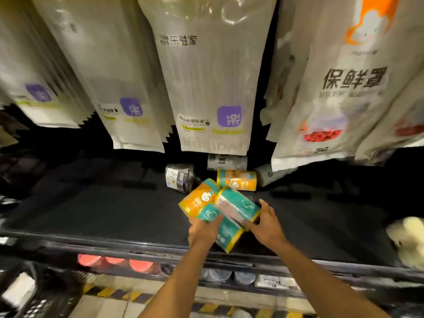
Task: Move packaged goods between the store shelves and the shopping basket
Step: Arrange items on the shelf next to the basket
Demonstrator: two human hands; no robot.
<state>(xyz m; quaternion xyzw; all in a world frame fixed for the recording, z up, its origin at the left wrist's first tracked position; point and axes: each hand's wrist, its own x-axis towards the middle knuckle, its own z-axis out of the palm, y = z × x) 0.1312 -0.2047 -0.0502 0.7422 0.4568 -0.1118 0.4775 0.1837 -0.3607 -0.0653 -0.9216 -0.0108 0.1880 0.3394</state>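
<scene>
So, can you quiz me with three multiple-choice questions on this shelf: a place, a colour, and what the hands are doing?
1. Where does the lone orange pack lie? A in a basket; B on the dark shelf behind the orange and teal packs; C on the floor.
2. What colour is the square logo on the hanging white bags? A red; B green; C purple.
3. What are the left hand and right hand doing? A both hold packs; B both hang idle; C one points up.
Answers: 1 B, it rests on the shelf beyond the hands. 2 C, each square is purple. 3 A, fingers curl round the packs.
</scene>
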